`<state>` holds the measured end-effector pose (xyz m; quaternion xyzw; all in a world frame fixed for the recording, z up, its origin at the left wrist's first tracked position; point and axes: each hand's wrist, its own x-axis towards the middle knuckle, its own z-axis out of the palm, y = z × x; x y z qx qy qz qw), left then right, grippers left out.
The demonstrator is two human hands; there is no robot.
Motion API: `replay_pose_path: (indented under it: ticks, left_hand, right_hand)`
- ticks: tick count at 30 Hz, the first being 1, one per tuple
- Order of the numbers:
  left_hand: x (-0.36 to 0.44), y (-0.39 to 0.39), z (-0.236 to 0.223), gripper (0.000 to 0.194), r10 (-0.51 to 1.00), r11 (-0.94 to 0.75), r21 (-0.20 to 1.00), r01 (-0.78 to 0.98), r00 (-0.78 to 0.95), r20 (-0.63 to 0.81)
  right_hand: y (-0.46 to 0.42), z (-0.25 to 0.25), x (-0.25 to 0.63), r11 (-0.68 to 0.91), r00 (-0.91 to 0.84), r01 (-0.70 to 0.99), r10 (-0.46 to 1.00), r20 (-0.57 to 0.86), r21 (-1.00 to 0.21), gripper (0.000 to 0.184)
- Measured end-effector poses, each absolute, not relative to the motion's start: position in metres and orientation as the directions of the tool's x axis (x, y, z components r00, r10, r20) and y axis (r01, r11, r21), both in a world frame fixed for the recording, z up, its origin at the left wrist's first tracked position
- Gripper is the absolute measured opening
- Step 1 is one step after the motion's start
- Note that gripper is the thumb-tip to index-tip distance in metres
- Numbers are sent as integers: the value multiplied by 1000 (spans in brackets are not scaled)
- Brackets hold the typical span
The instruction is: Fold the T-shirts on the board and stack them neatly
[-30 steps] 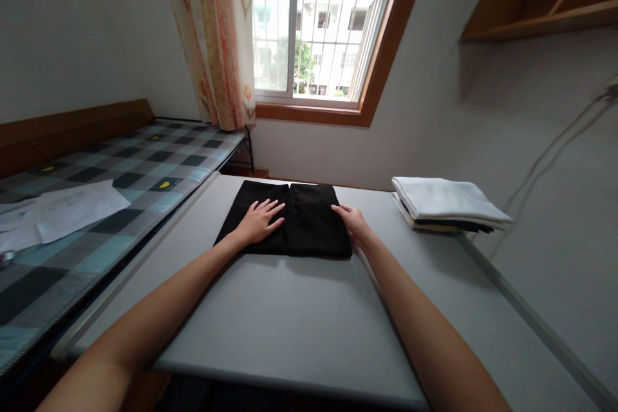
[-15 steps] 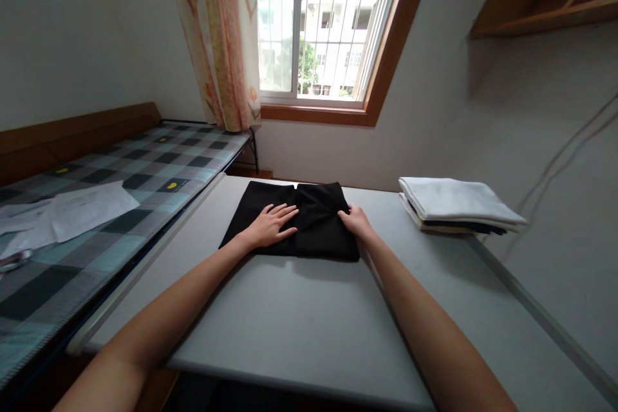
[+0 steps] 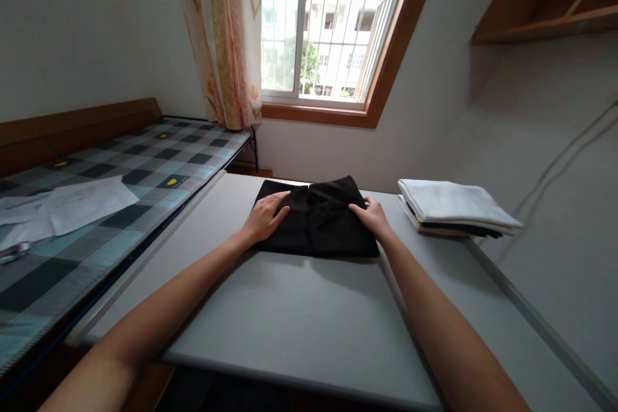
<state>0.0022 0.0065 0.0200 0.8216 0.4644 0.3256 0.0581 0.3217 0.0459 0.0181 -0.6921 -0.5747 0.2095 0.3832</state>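
Observation:
A folded black cloth, perhaps a garment, lies near the far side of the white table. A crease runs down its middle, and its far right corner stands a little raised. My left hand rests over the cloth's left part, fingers stretched out and thumb apart. At the right edge my right hand pinches the fabric between thumb and fingers. The underside of the cloth is hidden.
To the right, a stack of folded cloths with a white one on top sits on the table. A bed with a checked cover and loose papers stands at the left. Above right hangs a wooden shelf.
The black cloth has shifted to the right, and its far right corner has risen slightly. My right hand moved right with it; my left hand now lies closer to the cloth's left edge.

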Motion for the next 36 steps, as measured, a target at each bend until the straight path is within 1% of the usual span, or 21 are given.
replay_pose_path:
  ticks: [2,4,7,9,11,13,14,16,17,18,20,21,22,24,25,26,27,29,32,34,36]
  left_hand:
    - [0,9,18,47,814,-541,416,731,330,477]
    - [-1,12,13,47,823,-543,444,712,346,451]
    - [1,15,1,55,809,-586,519,623,412,419]
    - [5,14,-5,56,791,-612,516,599,471,391]
    - [8,11,-9,51,777,-629,466,622,518,357]
    - [12,8,-9,47,781,-625,429,652,520,346]
    - [13,7,-9,47,790,-613,435,659,496,362]
    - [15,7,-6,51,810,-584,512,630,406,424]
    - [16,7,-5,55,820,-569,580,583,350,453]
    - [17,8,-4,59,834,-550,661,511,297,465]
    - [18,10,-3,68,878,-475,821,316,225,422]
    - [18,11,-2,71,904,-413,885,213,209,372]
    - [18,12,-2,73,930,-335,934,120,202,308]
    - [17,14,-2,76,965,-165,986,-26,204,167]
    - [17,15,-2,75,974,-89,994,-68,204,101]
    - [16,15,-3,72,977,-29,996,-88,207,47]
    - [16,16,-3,69,978,9,996,-88,210,10]
    - [14,16,-4,67,976,10,999,-48,216,0]
    - [14,17,-8,74,967,-67,997,38,249,56]
    - [14,17,-11,71,959,-103,993,63,272,82]
    - [15,18,-13,67,954,-120,992,35,282,105]
  right_hand:
    - [46,29,344,-63,252,667,957,146,-743,44]
    - [45,39,367,-68,254,691,955,153,-719,48]
    - [42,51,395,-56,278,697,940,198,-715,55]
    - [39,59,405,-58,295,673,935,195,-737,61]
    - [36,71,405,-106,312,634,941,128,-766,66]
    - [34,88,396,-188,318,580,948,7,-793,71]
    - [33,97,389,-227,306,551,950,-59,-803,74]
    - [34,117,368,-270,260,522,954,-150,-809,79]
    - [34,127,356,-267,244,531,957,-157,-804,80]
    - [35,135,343,-248,238,553,962,-135,-796,79]
    - [37,146,317,-166,201,578,978,-58,-799,79]
    - [37,149,304,-106,131,560,991,-39,-822,78]
    - [37,148,292,-45,25,522,999,-37,-852,77]
    - [35,139,274,55,-213,443,976,-45,-895,68]
    - [34,131,268,102,-295,438,955,-36,-893,61]
    - [32,121,265,156,-337,462,941,-11,-873,53]
    - [30,109,263,216,-342,509,939,34,-833,46]
    - [25,84,264,327,-299,614,939,172,-718,39]
    - [15,48,268,434,-252,681,895,368,-590,39]
    - [8,28,268,456,-233,694,875,425,-557,42]
    - [3,13,267,447,-212,702,875,436,-555,48]
